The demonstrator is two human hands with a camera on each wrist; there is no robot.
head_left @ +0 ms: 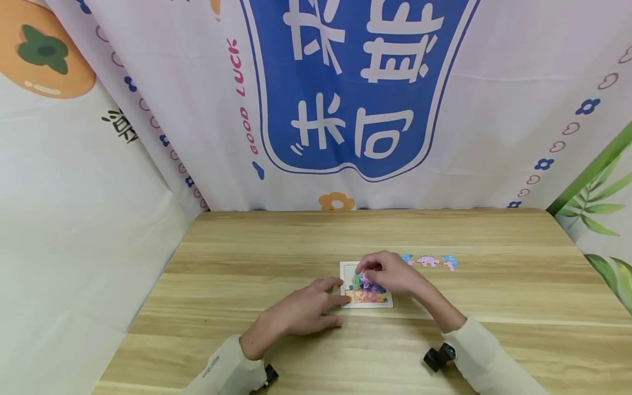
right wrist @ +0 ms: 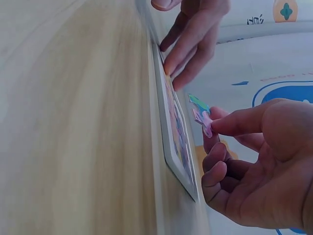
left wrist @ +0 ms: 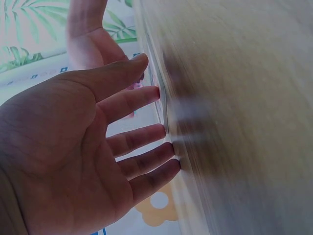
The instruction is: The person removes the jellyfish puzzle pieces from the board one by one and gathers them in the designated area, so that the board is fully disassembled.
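A white-bordered jigsaw puzzle board (head_left: 391,301) lies on the wooden table, its lower part filled with a yellow, pink and purple picture. My right hand (head_left: 388,272) pinches a pink and green puzzle piece (right wrist: 204,117) between thumb and fingers, tilted just above the board. In the right wrist view the remaining fingers curl in loosely. My left hand (head_left: 310,308) lies at the board's left side with its fingers spread and fairly straight. Some of its fingertips (left wrist: 160,130) touch the board's edge, and others rest on the table.
Several loose puzzle pieces (head_left: 428,261) in pink and blue lie in a row on the table (head_left: 237,252), right of the board and beyond the right hand. A printed cloth (head_left: 498,109) hangs behind the table's far edge, and another white cloth hangs along the left side.
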